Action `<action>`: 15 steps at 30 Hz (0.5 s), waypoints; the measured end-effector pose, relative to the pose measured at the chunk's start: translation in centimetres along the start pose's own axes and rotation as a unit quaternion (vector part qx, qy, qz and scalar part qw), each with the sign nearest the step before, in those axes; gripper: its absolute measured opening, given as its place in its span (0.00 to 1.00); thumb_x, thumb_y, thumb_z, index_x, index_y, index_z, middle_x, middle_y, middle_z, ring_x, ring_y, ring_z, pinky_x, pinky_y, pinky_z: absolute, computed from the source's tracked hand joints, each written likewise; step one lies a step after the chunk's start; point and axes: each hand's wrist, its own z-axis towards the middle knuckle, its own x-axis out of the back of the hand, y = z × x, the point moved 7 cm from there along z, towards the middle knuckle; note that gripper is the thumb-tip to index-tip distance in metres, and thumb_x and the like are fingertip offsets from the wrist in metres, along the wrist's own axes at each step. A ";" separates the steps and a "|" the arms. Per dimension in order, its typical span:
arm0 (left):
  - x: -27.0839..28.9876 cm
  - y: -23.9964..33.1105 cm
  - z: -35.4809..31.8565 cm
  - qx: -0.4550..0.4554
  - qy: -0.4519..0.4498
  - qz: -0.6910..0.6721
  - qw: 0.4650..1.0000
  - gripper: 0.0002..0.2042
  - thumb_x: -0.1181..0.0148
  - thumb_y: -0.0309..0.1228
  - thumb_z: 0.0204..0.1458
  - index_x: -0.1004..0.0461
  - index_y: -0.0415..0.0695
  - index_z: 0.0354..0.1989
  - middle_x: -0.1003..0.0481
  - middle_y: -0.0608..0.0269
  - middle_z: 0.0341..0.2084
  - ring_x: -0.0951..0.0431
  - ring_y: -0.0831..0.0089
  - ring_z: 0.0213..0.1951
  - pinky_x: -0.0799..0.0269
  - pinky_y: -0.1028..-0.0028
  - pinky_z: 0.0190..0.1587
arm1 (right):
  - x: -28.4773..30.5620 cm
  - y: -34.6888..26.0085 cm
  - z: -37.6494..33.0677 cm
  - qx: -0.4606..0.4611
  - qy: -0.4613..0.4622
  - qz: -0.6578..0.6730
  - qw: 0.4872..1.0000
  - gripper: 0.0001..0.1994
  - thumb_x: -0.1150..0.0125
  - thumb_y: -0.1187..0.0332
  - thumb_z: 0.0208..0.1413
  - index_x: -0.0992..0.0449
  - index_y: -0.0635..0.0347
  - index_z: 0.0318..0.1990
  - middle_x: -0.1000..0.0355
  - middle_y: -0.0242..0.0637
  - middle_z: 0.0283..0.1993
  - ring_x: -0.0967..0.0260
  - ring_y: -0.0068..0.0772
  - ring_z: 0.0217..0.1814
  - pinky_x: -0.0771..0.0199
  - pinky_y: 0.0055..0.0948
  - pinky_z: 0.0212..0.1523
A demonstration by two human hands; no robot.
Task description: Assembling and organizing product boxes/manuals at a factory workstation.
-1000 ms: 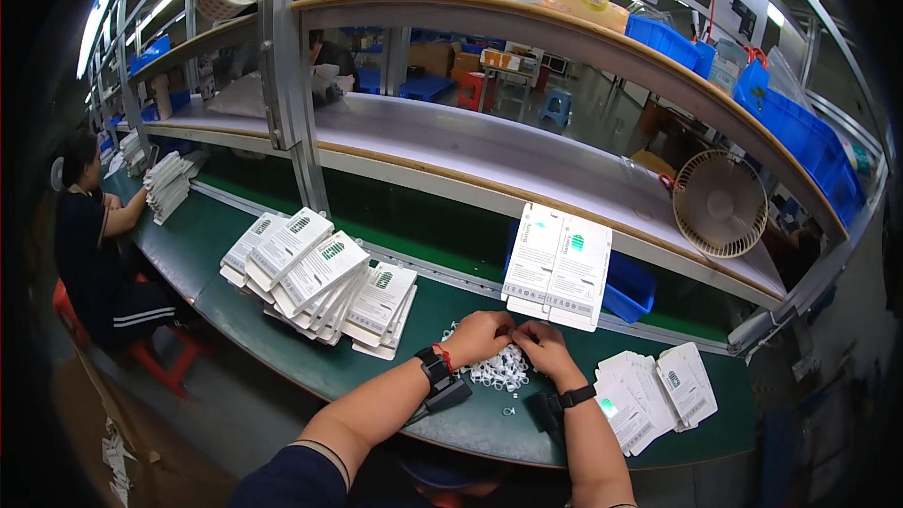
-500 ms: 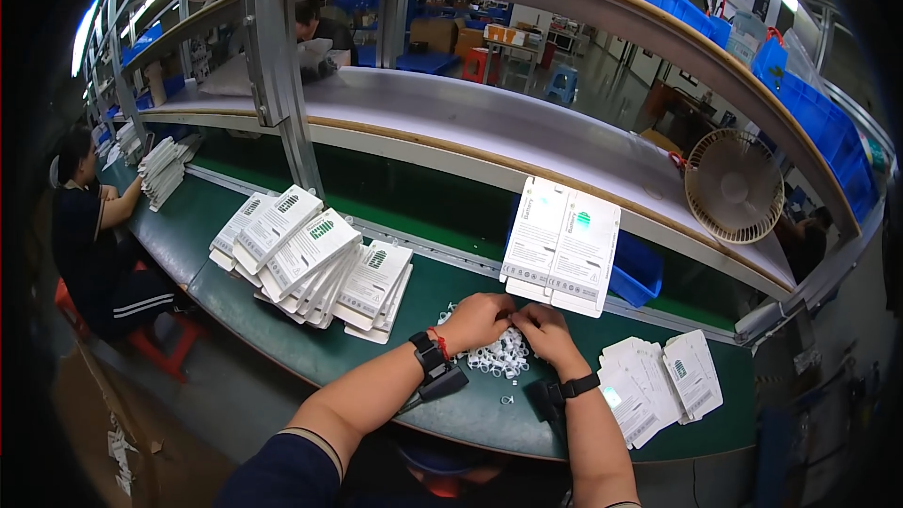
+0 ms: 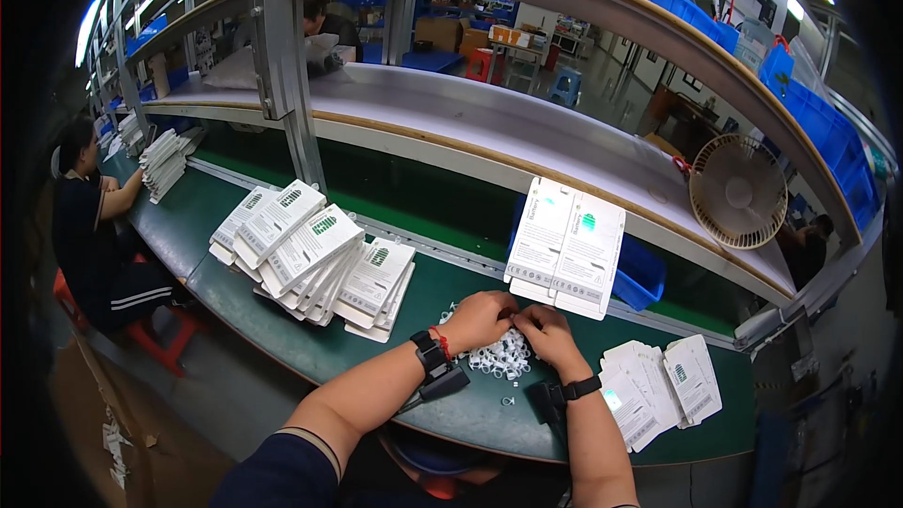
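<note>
My left hand [image 3: 478,322] and my right hand [image 3: 550,333] meet over a pile of small white ring-shaped plastic pieces [image 3: 500,359] on the green bench. The fingers of both are bent inward with the tips close together. Whatever lies between the fingertips is too small and too covered to make out. One loose white piece [image 3: 509,402] lies apart, nearer to me. Just beyond my hands, flat white printed cartons [image 3: 567,249] lean upright side by side.
Stacks of white cartons [image 3: 315,243] lie to the left, and more flattened cartons [image 3: 636,386] to the right. A blue bin [image 3: 641,275] sits behind the leaning cartons. A fan [image 3: 738,191] stands by the shelf [image 3: 442,127]. Another person [image 3: 89,226] sits at the bench's far left.
The whole view has shifted very slightly. Both hands keep the same place over the white pieces, with hardly any visible finger movement.
</note>
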 end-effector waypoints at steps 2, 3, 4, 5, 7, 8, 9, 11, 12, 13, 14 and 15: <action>0.0 -0.1 0.0 0.007 0.003 -0.004 1.000 0.08 0.45 0.28 0.42 0.26 0.39 0.31 0.25 0.51 0.27 0.24 0.54 0.32 0.29 0.62 0.36 | -0.1 0.1 0.0 0.001 -0.006 0.014 1.000 0.12 0.41 0.63 0.51 0.24 0.64 0.32 0.28 0.41 0.26 0.31 0.31 0.28 0.32 0.27 0.32; 0.0 -0.2 0.0 0.015 0.005 -0.008 1.000 0.08 0.45 0.28 0.42 0.26 0.39 0.31 0.25 0.51 0.27 0.24 0.54 0.32 0.29 0.63 0.36 | -0.1 0.1 0.0 0.001 -0.006 0.013 1.000 0.12 0.41 0.63 0.51 0.24 0.64 0.32 0.28 0.41 0.26 0.31 0.31 0.28 0.32 0.27 0.32; 0.1 -0.2 0.0 0.015 0.006 -0.008 1.000 0.08 0.45 0.28 0.42 0.26 0.39 0.31 0.25 0.51 0.27 0.24 0.54 0.32 0.29 0.63 0.36 | 0.0 0.0 0.0 0.004 -0.005 0.012 1.000 0.12 0.41 0.63 0.51 0.24 0.65 0.32 0.27 0.41 0.26 0.31 0.30 0.28 0.32 0.27 0.32; 0.1 -0.1 0.0 0.016 0.003 -0.004 1.000 0.08 0.45 0.28 0.42 0.26 0.39 0.31 0.25 0.51 0.27 0.24 0.54 0.32 0.29 0.63 0.36 | 0.0 0.0 0.0 0.007 -0.003 0.010 1.000 0.11 0.41 0.63 0.51 0.24 0.65 0.32 0.27 0.41 0.26 0.31 0.30 0.28 0.32 0.27 0.32; 0.2 0.1 0.0 0.016 0.001 0.000 1.000 0.08 0.45 0.28 0.42 0.26 0.38 0.31 0.25 0.51 0.28 0.24 0.54 0.32 0.29 0.63 0.36 | 0.0 0.1 0.0 0.005 -0.007 0.015 1.000 0.11 0.41 0.63 0.51 0.24 0.64 0.32 0.27 0.41 0.27 0.31 0.30 0.28 0.32 0.27 0.32; 0.2 0.2 0.0 0.013 -0.001 0.007 1.000 0.08 0.45 0.28 0.41 0.26 0.38 0.31 0.25 0.51 0.28 0.24 0.54 0.32 0.29 0.63 0.36 | 0.0 0.1 0.0 0.003 -0.010 0.019 1.000 0.11 0.41 0.63 0.51 0.24 0.64 0.32 0.27 0.41 0.27 0.31 0.30 0.28 0.32 0.27 0.33; 0.2 0.3 0.0 0.010 -0.004 0.015 1.000 0.08 0.45 0.28 0.41 0.26 0.38 0.31 0.25 0.51 0.28 0.24 0.54 0.32 0.29 0.62 0.36 | 0.0 0.1 0.0 0.003 -0.010 0.019 1.000 0.11 0.41 0.63 0.51 0.24 0.64 0.32 0.27 0.41 0.27 0.31 0.30 0.28 0.32 0.27 0.33; 0.1 0.1 0.0 0.008 -0.004 0.016 1.000 0.08 0.45 0.28 0.41 0.26 0.38 0.30 0.25 0.51 0.28 0.24 0.54 0.32 0.29 0.62 0.36 | 0.1 -0.2 0.0 0.011 -0.005 0.013 1.000 0.11 0.42 0.64 0.51 0.24 0.64 0.32 0.28 0.41 0.27 0.32 0.30 0.29 0.32 0.27 0.33; 0.0 0.1 0.0 0.006 -0.005 0.016 1.000 0.08 0.45 0.28 0.41 0.26 0.38 0.30 0.25 0.51 0.28 0.25 0.54 0.33 0.29 0.62 0.36 | 0.1 -0.2 -0.1 0.011 -0.005 0.014 1.000 0.11 0.42 0.64 0.51 0.24 0.64 0.32 0.28 0.41 0.27 0.32 0.30 0.29 0.32 0.27 0.33; 0.0 0.1 0.0 0.006 -0.005 0.016 1.000 0.08 0.45 0.28 0.41 0.26 0.38 0.30 0.25 0.51 0.28 0.25 0.54 0.33 0.29 0.62 0.36 | 0.1 -0.3 -0.1 0.009 -0.005 0.015 1.000 0.11 0.41 0.64 0.51 0.24 0.64 0.32 0.28 0.41 0.27 0.31 0.30 0.29 0.32 0.28 0.33; 0.0 0.0 0.0 0.006 -0.005 0.016 1.000 0.08 0.45 0.28 0.41 0.26 0.38 0.30 0.25 0.51 0.28 0.25 0.54 0.33 0.29 0.62 0.37 | 0.1 -0.3 -0.1 0.008 -0.006 0.016 1.000 0.11 0.41 0.64 0.51 0.24 0.64 0.32 0.28 0.41 0.27 0.31 0.31 0.29 0.32 0.28 0.33; 0.0 0.0 0.0 0.006 -0.006 0.017 1.000 0.08 0.46 0.28 0.41 0.26 0.38 0.30 0.25 0.51 0.28 0.25 0.54 0.33 0.29 0.62 0.37 | 0.1 -0.3 -0.1 0.008 -0.006 0.016 1.000 0.11 0.41 0.64 0.51 0.24 0.64 0.32 0.28 0.41 0.27 0.31 0.31 0.29 0.32 0.28 0.33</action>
